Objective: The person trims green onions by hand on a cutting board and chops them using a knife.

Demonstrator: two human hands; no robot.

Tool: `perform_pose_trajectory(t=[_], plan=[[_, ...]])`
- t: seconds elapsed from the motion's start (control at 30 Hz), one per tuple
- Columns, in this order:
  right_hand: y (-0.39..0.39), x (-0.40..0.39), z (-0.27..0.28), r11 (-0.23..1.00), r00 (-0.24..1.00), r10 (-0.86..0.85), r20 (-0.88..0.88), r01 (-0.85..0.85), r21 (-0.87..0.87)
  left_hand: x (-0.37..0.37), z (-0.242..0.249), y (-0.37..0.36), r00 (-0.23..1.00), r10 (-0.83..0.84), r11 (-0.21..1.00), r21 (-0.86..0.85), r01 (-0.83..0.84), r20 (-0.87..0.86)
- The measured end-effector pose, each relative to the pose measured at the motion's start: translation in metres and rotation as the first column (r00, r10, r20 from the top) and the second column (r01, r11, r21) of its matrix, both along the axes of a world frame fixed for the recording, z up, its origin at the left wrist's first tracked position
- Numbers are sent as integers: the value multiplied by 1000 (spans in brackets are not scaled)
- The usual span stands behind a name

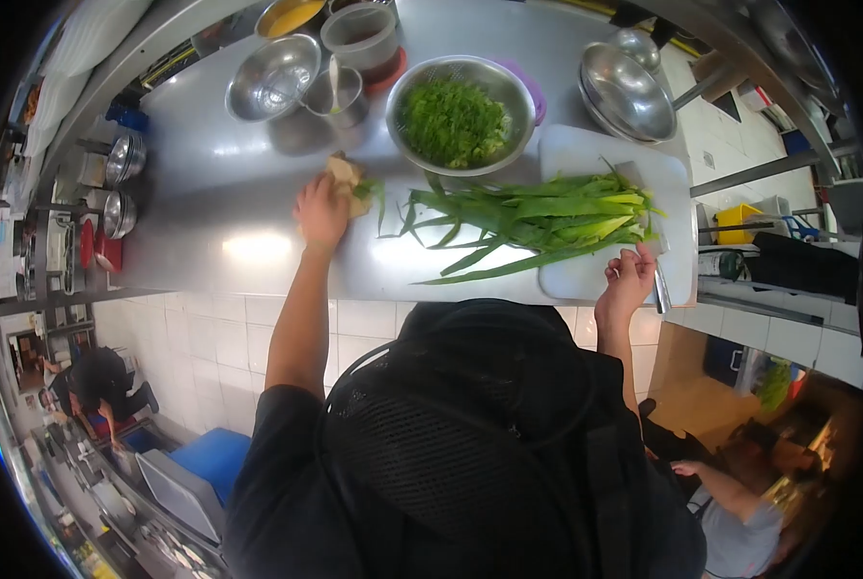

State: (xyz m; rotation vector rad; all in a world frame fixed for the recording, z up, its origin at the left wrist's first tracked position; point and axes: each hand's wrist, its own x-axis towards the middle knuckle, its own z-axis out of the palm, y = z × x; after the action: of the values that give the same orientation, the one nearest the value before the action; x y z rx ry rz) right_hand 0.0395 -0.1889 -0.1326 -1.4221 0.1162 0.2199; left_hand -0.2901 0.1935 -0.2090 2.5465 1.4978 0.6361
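Note:
My left hand (322,210) lies closed on a crumpled tan cloth (346,183) on the steel counter, with a bit of green leaf beside it. My right hand (628,278) is at the front edge of a white cutting board (567,154), its fingers curled close to the root ends of the greens; what they hold, if anything, is too small to make out. Long green leafy stalks (547,212) lie across the board and counter, tips toward the left. A knife (661,289) rests at the board's right side, handle toward me. Behind the stalks, a steel bowl (523,145) holds chopped greens (453,121).
An empty-looking steel bowl (258,82), a small steel pot (349,108) with a utensil and a plastic tub (359,34) stand at the back left. Stacked steel bowls (628,92) stand back right. Other people are at the lower left (103,381) and lower right (740,511).

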Motion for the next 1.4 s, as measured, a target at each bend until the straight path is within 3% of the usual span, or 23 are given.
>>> perform_pose_trajectory(t=[0.13,0.2,0.27,0.3,0.37,0.43,0.5,0.53,0.6,0.63,0.67,0.7,0.77,0.87,0.93,1.03,1.1,1.17,1.2,1.23,1.27,1.3,1.4], plan=[[-9,4,-8,1000,1000,13,-11,-13,-15,-11,-6,-13,999,-7,998,-62,9,41],[-18,4,-12,1000,1000,-23,-11,23,-11,-14,-11,-18,952,-22,998,-51,39,304],[-27,5,-12,989,973,130,189,-114,-94,0,-5,-20,931,-9,999,-35,24,366],[-29,2,-3,970,939,218,267,-178,-166,12,11,-26,852,-1,988,-131,81,524],[-24,-7,26,899,843,432,320,-374,-228,46,52,-55,709,50,934,-285,217,704],[-13,-12,57,759,654,649,389,-518,-394,96,88,-101,681,41,873,-358,331,731],[5,-15,78,663,433,739,515,-601,-445,148,88,-143,626,3,761,-408,504,779],[12,-11,82,615,265,778,570,-505,-605,174,75,-163,595,-38,706,-400,585,803],[24,-7,66,561,134,794,593,-538,-629,217,65,-204,584,86,416,-562,715,807],[26,-6,75,554,125,805,580,-510,-658,233,79,-219,579,49,385,-550,741,814],[24,1,75,651,165,729,664,-467,-599,246,104,-236,526,435,157,-637,755,730],[20,11,72,737,196,644,739,-418,-531,256,118,-253,481,740,-95,-635,767,470],[4,36,63,790,226,582,781,-385,-477,263,101,-257,453,583,-195,-426,884,674],[-27,77,56,842,241,492,837,-375,-387,309,141,-292,524,675,-378,-365,851,520],[-48,104,54,865,251,447,859,-366,-343,343,159,-318,514,642,-392,-332,858,569],[-80,145,46,869,414,440,797,-422,-260,376,145,-339,620,611,-450,-428,784,493],[-94,170,35,940,822,319,472,-338,-47,397,144,-358,668,529,-461,-484,744,523],[-117,218,52,974,996,74,-41,-63,219,408,142,-368,715,382,-426,-574,699,586],[-128,252,26,974,949,-209,238,182,134,409,144,-370,717,386,-412,-587,697,581],[-132,288,11,845,899,-432,73,375,382,410,147,-373,733,361,-407,-610,680,577],[-158,320,8,837,896,-427,-119,442,323,409,149,-374,748,333,-402,-631,663,574],[-171,350,-4,737,849,-481,-218,527,424,406,148,-372,749,335,-390,-640,662,571],[-201,414,-68,832,879,-435,-195,475,285,396,137,-360,746,426,-230,-736,636,512]])
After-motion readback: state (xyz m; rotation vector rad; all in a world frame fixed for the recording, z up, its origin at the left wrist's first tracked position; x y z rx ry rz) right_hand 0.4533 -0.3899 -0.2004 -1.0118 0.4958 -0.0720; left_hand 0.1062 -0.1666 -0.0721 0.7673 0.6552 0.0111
